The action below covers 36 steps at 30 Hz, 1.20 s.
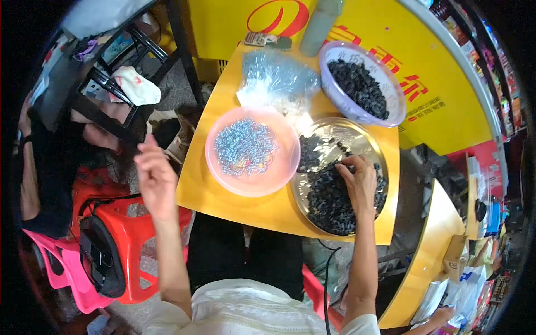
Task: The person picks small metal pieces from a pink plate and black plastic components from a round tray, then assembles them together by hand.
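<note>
My right hand (pixel 360 181) is over a round gold metal tray (pixel 365 139), its thumb and fingertips drawn together at the edge of a heap of small black pieces (pixel 329 195). Whatever sits between those fingertips is too small to make out. A smaller dark grey heap (pixel 310 153) and a short row of black pieces lie on the tray's far side. Left of the tray stands a pink plastic bowl (pixel 289 167) holding many small silvery-blue metal parts (pixel 243 145). My left hand (pixel 155 184) is raised off the table's left edge, holding nothing, with its fingers apart.
A lilac bowl (pixel 397 109) of black pieces (pixel 357 86) stands at the back right, beside a grey-green bottle (pixel 322 25). A clear plastic bag (pixel 279 72) lies behind the pink bowl. Red stools (pixel 131 237) and a seated person (pixel 50 173) are on the left.
</note>
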Motion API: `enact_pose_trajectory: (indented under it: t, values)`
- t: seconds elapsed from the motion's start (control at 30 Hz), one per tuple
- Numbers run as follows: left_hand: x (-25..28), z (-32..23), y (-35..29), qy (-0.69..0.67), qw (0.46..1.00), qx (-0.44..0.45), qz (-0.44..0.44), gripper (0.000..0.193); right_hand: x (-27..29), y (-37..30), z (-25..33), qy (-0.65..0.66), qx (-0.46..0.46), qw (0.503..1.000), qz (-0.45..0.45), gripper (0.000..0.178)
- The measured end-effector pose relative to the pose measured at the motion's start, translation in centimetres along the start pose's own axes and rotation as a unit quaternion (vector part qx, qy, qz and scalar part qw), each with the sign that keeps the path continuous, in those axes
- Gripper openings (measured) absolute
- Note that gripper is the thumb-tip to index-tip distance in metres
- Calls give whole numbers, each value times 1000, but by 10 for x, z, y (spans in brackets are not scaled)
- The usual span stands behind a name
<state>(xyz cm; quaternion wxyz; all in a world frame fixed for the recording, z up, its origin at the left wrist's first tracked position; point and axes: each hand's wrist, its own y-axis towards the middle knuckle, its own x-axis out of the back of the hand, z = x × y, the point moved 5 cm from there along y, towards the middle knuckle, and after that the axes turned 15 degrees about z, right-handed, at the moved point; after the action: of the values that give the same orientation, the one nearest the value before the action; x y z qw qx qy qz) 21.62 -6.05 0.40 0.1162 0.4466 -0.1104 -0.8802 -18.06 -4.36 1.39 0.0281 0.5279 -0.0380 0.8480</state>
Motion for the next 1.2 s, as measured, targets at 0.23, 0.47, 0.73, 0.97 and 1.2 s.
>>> enact_pose_trajectory:
  t: [0.23, 0.47, 0.73, 0.97, 1.2]
  values:
    - [-20, -60, 5, 70, 994, -66, 42, 51, 15, -28, -1, 462, 10, 887, 18, 10]
    - [-19, -56, 7, 115, 991, -9, 71, 49, 23, -65, 30, 605, 61, 791, 67, 15]
    - [-21, -41, -2, 128, 991, 32, 33, 49, 21, -100, 56, 661, 95, 740, 82, 17]
    - [-27, -27, -7, 122, 992, 21, 12, 47, 1, -126, 55, 668, 31, 741, 64, 23]
    - [4, -5, -18, 186, 980, 66, -3, 44, -43, -148, 45, 686, -13, 719, 110, 20]
